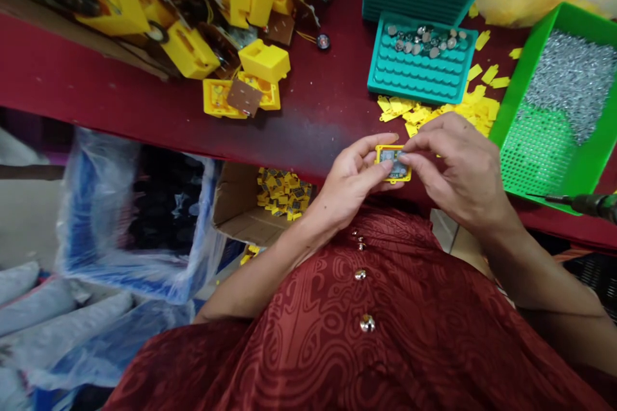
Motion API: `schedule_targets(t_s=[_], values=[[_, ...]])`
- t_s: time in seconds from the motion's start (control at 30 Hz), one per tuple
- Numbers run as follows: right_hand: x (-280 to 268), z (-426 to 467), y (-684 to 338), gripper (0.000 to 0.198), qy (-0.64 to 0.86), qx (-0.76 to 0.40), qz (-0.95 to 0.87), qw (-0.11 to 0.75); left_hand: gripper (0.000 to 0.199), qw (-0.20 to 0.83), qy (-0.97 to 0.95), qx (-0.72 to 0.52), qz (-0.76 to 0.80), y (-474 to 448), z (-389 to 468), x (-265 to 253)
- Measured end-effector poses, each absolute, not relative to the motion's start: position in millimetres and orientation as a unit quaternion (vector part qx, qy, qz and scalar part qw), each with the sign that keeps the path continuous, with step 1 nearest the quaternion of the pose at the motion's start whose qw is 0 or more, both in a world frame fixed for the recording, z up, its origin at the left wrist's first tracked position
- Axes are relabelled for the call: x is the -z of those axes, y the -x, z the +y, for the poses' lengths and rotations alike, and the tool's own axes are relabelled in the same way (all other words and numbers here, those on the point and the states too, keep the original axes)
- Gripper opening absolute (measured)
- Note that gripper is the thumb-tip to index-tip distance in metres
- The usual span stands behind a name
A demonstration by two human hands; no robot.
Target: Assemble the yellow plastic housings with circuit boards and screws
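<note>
My left hand [354, 173] grips a small yellow plastic case [409, 173] by its left side, thumb resting on the grey-green circuit board inside. The case's open face is turned up toward me, just over the table's front edge. My right hand [457, 164] meets it from the right, thumb and forefinger pinched together at the case's upper right corner. Whether a small part sits in that pinch is hidden. Beyond my right hand lies a heap of flat yellow plastic pieces [475, 109]. A teal ribbed tray [414, 80] holding several round silvery parts stands behind the heap.
A green basket [511, 141] of metal screws stands at right, with a screwdriver-like tool [595, 205] by its front edge. Yellow housings [265, 61] with wires pile up at left. Below the table edge are a carton [236, 205] of yellow parts and a plastic-lined blue crate [87, 257].
</note>
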State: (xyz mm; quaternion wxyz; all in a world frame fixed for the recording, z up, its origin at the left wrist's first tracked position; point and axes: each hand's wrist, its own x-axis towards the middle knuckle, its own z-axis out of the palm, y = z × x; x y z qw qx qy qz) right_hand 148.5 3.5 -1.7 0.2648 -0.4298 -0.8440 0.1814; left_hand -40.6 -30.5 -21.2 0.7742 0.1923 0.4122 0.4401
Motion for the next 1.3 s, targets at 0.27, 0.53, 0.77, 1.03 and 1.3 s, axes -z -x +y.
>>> schedule_targets(t_s=[0.27, 0.53, 0.77, 1.03, 1.3], values=[[-11, -3, -148, 0.006, 0.409, -0.175, -0.857, 0.260, 0.040, 0.762, -0.232, -0.415, 0.440, 39, -32, 21], [-15, -10, -151, 0.009, 0.457, -0.207, -0.826, 0.257, 0.036, 0.750, -0.277, -0.395, 0.452, 38, -31, 11], [-14, -9, -153, 0.009, 0.439, -0.208, -0.835, 0.258, 0.036, 0.768, -0.240, -0.384, 0.452, 38, -32, 13], [-12, -16, -151, 0.015, 0.441, -0.182, -0.846, 0.240, 0.035, 0.766, -0.232, -0.372, 0.470, 35, -34, 12], [-2, -21, -153, 0.011, 0.441, -0.144, -0.840, 0.282, 0.037, 0.765, -0.240, -0.384, 0.458, 34, -31, 22]])
